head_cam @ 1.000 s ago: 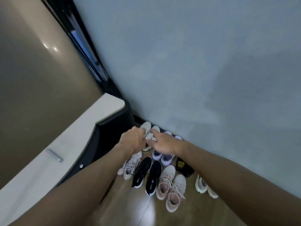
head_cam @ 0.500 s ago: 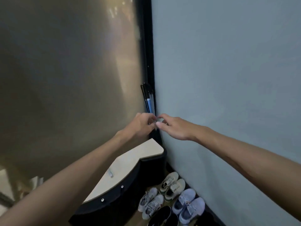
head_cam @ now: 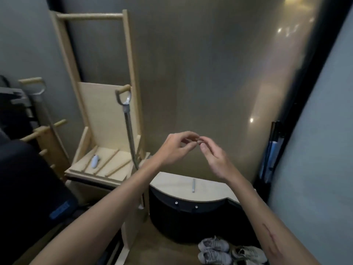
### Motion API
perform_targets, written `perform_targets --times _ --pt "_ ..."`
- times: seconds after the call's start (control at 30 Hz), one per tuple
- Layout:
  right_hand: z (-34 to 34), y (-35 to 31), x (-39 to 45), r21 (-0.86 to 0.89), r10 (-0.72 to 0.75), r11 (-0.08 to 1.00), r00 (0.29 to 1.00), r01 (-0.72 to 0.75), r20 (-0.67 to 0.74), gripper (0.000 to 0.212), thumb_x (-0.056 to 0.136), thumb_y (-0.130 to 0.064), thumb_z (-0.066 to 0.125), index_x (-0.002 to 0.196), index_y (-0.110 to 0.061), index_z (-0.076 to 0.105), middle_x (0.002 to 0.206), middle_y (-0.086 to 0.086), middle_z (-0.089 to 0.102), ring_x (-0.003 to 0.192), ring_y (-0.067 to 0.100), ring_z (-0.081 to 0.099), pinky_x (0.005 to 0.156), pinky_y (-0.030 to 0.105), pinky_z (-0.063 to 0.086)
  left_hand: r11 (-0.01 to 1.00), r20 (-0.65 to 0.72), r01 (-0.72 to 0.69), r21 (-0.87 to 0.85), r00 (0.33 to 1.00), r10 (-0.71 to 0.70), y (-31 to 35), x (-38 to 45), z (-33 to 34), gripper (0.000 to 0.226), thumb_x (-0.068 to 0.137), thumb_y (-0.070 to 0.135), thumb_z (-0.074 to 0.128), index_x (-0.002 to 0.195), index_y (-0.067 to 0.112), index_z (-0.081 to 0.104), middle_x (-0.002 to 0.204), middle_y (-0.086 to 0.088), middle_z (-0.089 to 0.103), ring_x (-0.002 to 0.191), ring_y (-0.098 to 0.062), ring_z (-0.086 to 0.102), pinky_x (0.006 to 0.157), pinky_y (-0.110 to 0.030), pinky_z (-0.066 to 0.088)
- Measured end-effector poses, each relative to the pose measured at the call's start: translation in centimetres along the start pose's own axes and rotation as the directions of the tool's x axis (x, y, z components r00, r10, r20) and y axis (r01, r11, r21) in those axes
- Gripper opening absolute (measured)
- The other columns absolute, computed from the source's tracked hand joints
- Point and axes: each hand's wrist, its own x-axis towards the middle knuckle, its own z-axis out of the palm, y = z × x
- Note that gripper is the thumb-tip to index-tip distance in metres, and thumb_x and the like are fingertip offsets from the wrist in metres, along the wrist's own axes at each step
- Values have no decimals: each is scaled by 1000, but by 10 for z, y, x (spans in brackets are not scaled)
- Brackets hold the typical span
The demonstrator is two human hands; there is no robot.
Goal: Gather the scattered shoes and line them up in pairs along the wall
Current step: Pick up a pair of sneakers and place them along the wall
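Left hand point(head_cam: 176, 148) and right hand point(head_cam: 214, 157) raised, fingertips meeting, loosely curled, gripping nothing visible. Grey shoes point(head_cam: 214, 251) and beige shoes point(head_cam: 249, 254) lie paired near bottom; placing step likely finished, next check alignment.

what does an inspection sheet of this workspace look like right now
surface: brown wooden floor, only a strip visible at the bottom.
job's things: pair of grey lace-up sneakers side by side; pair of pale beige sneakers right of them.
clutter: grey metal-shafted shovel leaning on light wooden rack; small white oval gadget on its shelf.
grips: left hand and right hand raised, fingertips meeting; anything pinched too small to tell.
cables: nothing seen.
surroundings: glossy beige panel; black curved cabinet with pale top; grey-blue wall.
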Motion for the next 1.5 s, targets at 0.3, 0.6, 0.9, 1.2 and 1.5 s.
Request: perform_targets --times 0.3,0.6,0.9,1.2,1.5 --pt "183 -112 -25 234 -238 959 899 158 369 37 97 -53 39 128 -39 52 130 -15 58 124 3 50 104 34 41 953 -355 302 17 893 -277 -30 -197 -143 30 94 29 57 122 20 62 111 7 69 102 -3 63 85 -22 52" --pt "393 -252 -148 325 -379 923 617 205 689 49 88 -65 37 131 -43 47 133 -8 56 124 6 50 106 43 42 786 -676 618 -18 571 -465 -21 -486 -255 27 91 22 61 118 18 65 109 1 70 99 -9 65 89 -24 51" --pt "536 -354 -330 371 -438 895 339 246 833 51 97 -51 38 140 -25 42 140 2 52 127 13 48 105 31 37 564 -793 807 -177 223 -567 32 -730 -302 24 91 21 62 113 13 68 106 0 71 93 -8 63 81 -9 45" --pt "653 -380 -441 335 -372 908 117 252 921 46 99 -44 41 138 -20 44 139 3 53 116 3 48 93 19 31 403 -757 846 -349 -1 -653 17 -882 -301 18 90 24 63 106 20 68 98 5 71 85 2 63 75 -6 44" --pt "795 -417 -466 295 -298 926 -25 236 954 49 96 -53 38 135 -25 46 133 3 57 122 18 53 106 38 40 219 -711 878 -425 -175 -681 -23 -962 -360 24 91 19 61 112 9 67 104 -5 70 85 -11 63 75 -16 47"
